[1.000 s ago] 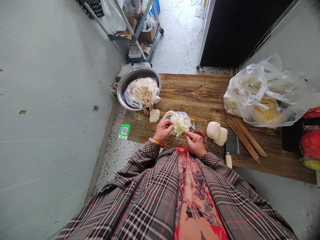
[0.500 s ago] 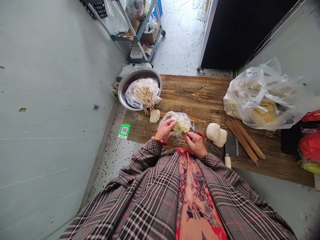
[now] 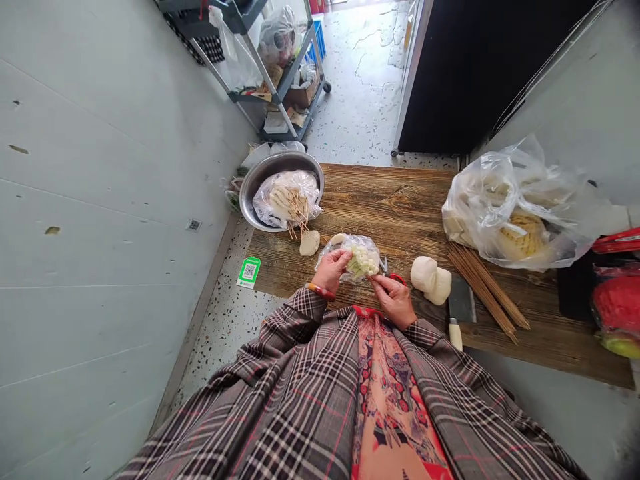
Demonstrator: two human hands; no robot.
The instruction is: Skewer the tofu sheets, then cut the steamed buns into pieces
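Note:
In front of my body, my left hand [image 3: 332,270] pinches a pale green-white bunch of cauliflower [image 3: 364,260]. My right hand [image 3: 394,298] is closed at the bunch's lower right edge, on what looks like the end of a thin brown skewer, mostly hidden by the fingers. Under and behind the cauliflower lies a clear plastic bag [image 3: 373,243]. Scissors with red handles [image 3: 399,279] lie beside my right hand, partly covered. A flat white slice on skewers [image 3: 309,243] hangs at the metal bowl's front, left of my hands.
The metal bowl [image 3: 246,193] holds a bag of skewered pale pieces [image 3: 285,200]. Two white rounded pieces [image 3: 431,280], a cleaver [image 3: 462,300] and loose skewers [image 3: 485,287] lie rightward on the wooden table [image 3: 380,187]. Behind them stands a large filled plastic bag [image 3: 525,207]. A cart [image 3: 290,87] stands beyond.
The whole view has tilted up slightly, so the table sits lower in the picture. Both hands stay at the cauliflower, which has turned a little between them.

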